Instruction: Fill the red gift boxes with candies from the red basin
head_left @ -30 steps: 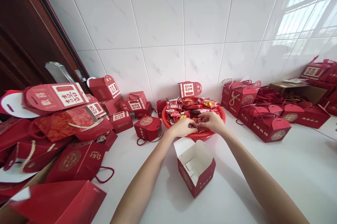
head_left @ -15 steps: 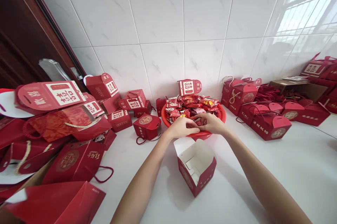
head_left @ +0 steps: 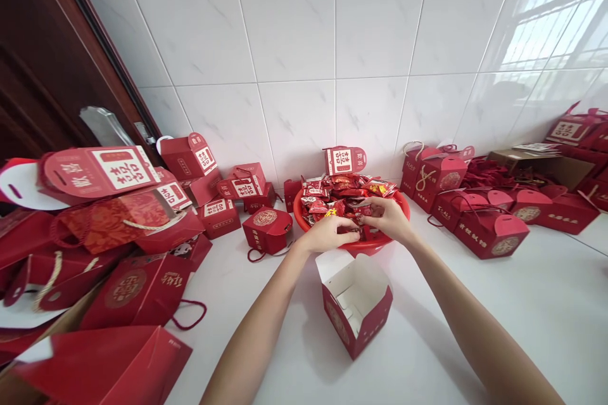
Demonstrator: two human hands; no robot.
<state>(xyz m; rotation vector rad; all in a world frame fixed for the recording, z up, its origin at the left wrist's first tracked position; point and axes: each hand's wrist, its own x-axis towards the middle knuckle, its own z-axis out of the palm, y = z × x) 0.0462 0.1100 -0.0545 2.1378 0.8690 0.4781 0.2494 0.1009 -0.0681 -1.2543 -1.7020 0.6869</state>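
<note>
A red plastic basin [head_left: 299,210] stands against the tiled wall, heaped with wrapped candies [head_left: 344,184] in red packaging. My left hand [head_left: 331,232] reaches over its front left, fingers curled down and closed on a wrapped candy that they mostly cover. At the front right my right hand [head_left: 387,220] has its thumb and fingers pinched on another wrapped candy, also largely hidden. Just in front of the basin, between my forearms, an open red gift box [head_left: 358,322] stands upright. Its white inside shows no candy, and its flaps are up.
Red gift boxes [head_left: 128,291] with cord handles are piled on the left. More closed boxes [head_left: 489,227] stand at the right, beside a brown carton [head_left: 570,161]. A small box [head_left: 268,231] sits left of the basin. All rest on a white tabletop [head_left: 427,354].
My right hand has shifted slightly right and up, so the hands are a little farther apart over the candies. The open box stays put; the view has tilted slightly.
</note>
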